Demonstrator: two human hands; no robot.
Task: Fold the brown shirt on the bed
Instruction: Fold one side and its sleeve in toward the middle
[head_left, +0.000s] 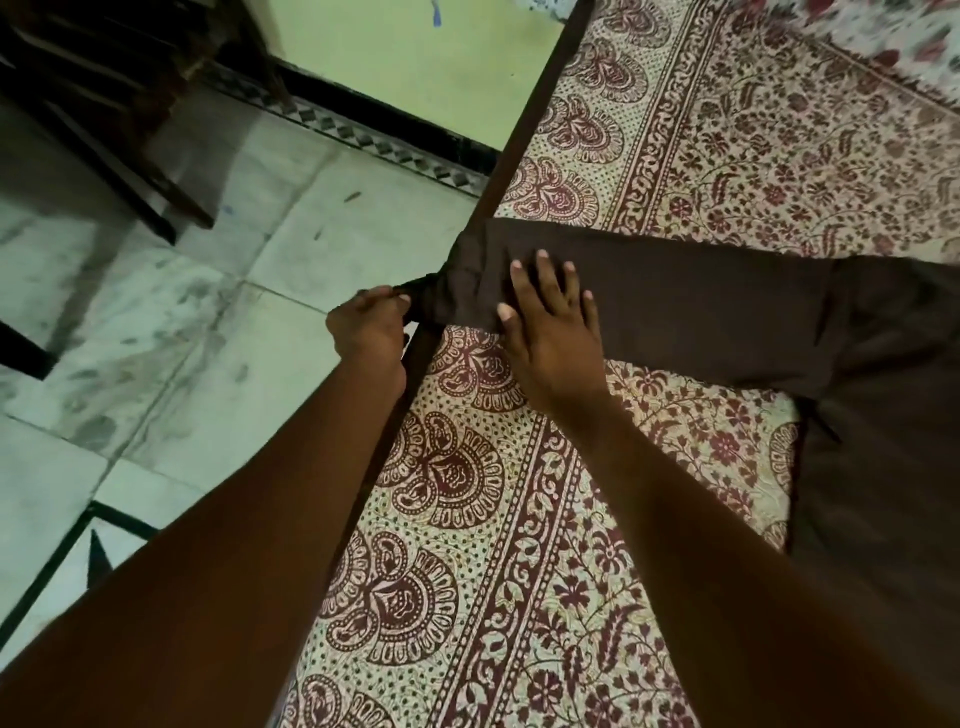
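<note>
1. Head view, only view available. The brown shirt (878, 415) lies on the bed (519, 571), on a printed sheet (753, 156). Its body fills the right edge of the frame.
2. One sleeve (675, 306) runs from the body leftward across the centre of the frame, ending at the bed's dark wooden rail (524, 119). The cuff (452, 291) hangs just over that rail, above the tiled floor (208, 312).
3. Left hand (371, 327), centre-left: fingers curled, pinching the tip of the cuff. Judgement: it is drawing the sleeve out to full length so the cloth lies without slack.
4. Right hand (550, 332), centre: palm down on the sleeve just inside the cuff, fingers straight and spread, gripping nothing. Judgement: it anchors and smooths the cloth against the left hand's pull.
5. The sleeve looks flat, with few wrinkles; the body looks more rumpled near the armhole at right.
6. Stage estimate — early. The sleeve is laid out, and no fold is visible yet.
7. Likely next need: bring the cuff back over the body.
8. Risk — the cuff slipping off the bed edge if released.
</note>
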